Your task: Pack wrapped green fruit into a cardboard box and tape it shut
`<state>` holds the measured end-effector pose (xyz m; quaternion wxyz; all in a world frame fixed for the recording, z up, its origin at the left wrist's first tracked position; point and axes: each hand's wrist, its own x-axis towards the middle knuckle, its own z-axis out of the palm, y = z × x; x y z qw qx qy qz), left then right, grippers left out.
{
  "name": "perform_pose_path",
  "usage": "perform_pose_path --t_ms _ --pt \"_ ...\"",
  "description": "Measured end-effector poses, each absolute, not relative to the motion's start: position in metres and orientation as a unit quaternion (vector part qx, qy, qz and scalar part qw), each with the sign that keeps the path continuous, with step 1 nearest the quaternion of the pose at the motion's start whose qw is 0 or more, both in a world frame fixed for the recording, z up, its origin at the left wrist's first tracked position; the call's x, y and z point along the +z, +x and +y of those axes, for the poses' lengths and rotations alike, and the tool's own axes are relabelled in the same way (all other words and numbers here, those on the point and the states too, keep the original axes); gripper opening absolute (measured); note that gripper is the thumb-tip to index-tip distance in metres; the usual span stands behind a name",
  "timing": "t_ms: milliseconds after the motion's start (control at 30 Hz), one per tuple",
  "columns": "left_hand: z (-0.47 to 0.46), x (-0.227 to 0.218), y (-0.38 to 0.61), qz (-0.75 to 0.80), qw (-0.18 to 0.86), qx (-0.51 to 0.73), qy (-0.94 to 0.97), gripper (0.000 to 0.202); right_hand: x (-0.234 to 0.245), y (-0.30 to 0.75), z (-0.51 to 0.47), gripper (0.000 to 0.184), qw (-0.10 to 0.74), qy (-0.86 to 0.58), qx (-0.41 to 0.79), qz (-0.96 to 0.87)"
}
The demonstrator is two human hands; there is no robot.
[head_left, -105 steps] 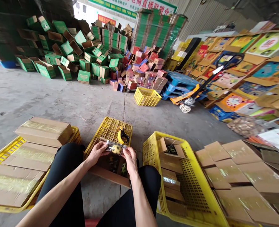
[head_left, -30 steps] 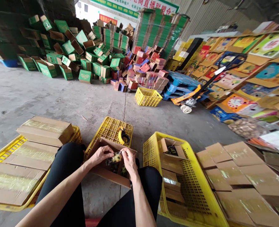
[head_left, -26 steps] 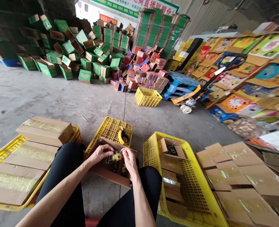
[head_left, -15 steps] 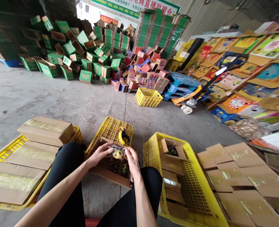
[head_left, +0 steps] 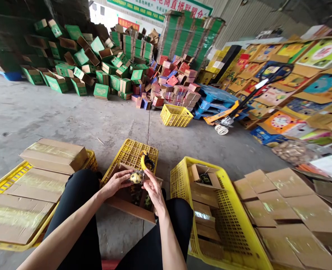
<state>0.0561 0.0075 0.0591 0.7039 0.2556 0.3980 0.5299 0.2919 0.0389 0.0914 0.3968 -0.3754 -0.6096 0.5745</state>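
A small yellow item with dark spots in clear plastic wrap (head_left: 137, 177) is between my hands. My left hand (head_left: 118, 183) grips its left side with bent fingers. On its right side, the fingers of my right hand (head_left: 154, 189) press against the wrap. Just below lies an open cardboard box (head_left: 132, 210), with dark and green contents partly hidden by my hands. The box rests against an upturned yellow crate (head_left: 126, 152). On that crate sits a yellow and black tape dispenser (head_left: 147, 161), beyond my fingers.
To the left, a yellow crate (head_left: 3, 185) carries taped cartons (head_left: 32, 183). A long yellow crate (head_left: 187, 176) at right holds cartons and an open box (head_left: 205, 176). More cartons (head_left: 289, 210) lie further right. Ahead stand a yellow basket (head_left: 175, 115) and a pallet jack (head_left: 225, 118).
The wrapped yellow item has shifted slightly left and up and is turned. My right hand has moved in closer, its fingers now stretched across the wrap's edge.
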Motion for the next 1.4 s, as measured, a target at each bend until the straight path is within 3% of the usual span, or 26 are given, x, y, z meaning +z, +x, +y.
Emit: perform_pose_path --t_ms 333,867,1167,1400 --pt "0.009 0.056 0.054 0.39 0.744 0.492 0.228 0.054 0.086 0.286 0.042 0.031 0.432 -0.403 0.477 -0.651" --pt "0.007 0.052 0.054 0.406 0.762 0.442 0.243 0.056 0.086 0.284 0.043 0.029 0.443 -0.411 0.39 -0.695" --pt "0.005 0.049 0.057 0.432 0.744 0.437 0.26 0.069 0.079 0.291 0.05 0.043 0.448 -0.465 0.443 -0.622" --pt "0.006 0.057 0.055 0.398 0.674 0.511 0.355 0.078 0.079 0.293 0.05 0.049 0.465 -0.488 0.474 -0.566"
